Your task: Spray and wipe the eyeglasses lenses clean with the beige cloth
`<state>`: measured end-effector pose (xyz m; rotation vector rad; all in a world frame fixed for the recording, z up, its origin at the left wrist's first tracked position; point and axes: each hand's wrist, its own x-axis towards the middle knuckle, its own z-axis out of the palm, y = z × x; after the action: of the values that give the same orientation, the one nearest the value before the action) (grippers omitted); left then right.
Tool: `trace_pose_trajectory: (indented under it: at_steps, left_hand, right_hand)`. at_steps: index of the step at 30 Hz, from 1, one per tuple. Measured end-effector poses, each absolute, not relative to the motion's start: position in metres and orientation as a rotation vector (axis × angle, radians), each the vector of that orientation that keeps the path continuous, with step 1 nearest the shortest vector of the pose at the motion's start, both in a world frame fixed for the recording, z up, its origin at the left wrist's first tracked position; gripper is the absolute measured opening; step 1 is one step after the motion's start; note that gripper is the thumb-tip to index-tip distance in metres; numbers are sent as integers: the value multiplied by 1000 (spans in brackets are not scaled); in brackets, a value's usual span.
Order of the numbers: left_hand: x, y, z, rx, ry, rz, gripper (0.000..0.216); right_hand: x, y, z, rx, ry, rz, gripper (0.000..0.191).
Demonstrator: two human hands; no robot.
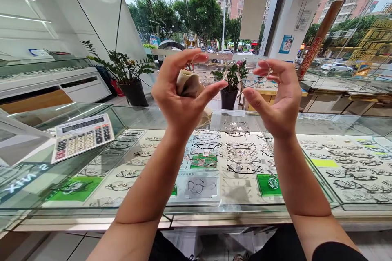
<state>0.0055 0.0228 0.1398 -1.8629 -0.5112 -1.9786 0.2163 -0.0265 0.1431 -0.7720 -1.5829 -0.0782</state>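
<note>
A pair of thin-rimmed eyeglasses (225,74) is held up in front of me, above the glass display counter. My left hand (180,96) grips one side of it near the fingertips, thumb pointing inward. A beige cloth (187,83) is bunched in the same hand and hangs down behind the wrist. On the other side, my right hand (281,98) holds the eyeglasses by the rim between curled fingers and thumb. The clear lenses and fine frame are hard to make out against the bright window.
Below my arms, the glass display counter (147,202) holds rows of eyeglasses and several green cards. A calculator (82,136) rests on its top at left, beside a white panel. Potted plants (136,91) stand beyond, before the large window. More display cases stand at both sides.
</note>
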Motion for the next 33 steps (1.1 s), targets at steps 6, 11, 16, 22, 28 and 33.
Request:
trace_pose_trajectory:
  at_steps: [6,11,16,22,28,33]
  left_hand:
    - [11,17,143,-1854,-511,-2016,73]
    - [9,18,141,-1887,-475,-2112,57]
    - [5,23,138,-2021,-476,-2087,68]
    - [2,30,138,-1961,-573,-2159,64]
    - [-2,41,135,-2040,-513,-2203,66]
    - [-1,41,134,-2120,-474,-2130,83]
  right_hand:
    - [215,-26,143,-801,-1579,-165,51]
    - [214,-27,143,-800,-1577,-74,49]
    - [214,-29,144,-769,-1571,7,48]
    - [214,-29,144,-793,-1563,-65,47]
    - [213,-29,143,-800,-1557,-51,45]
    - [213,-30,143,-738,-1557,32,43]
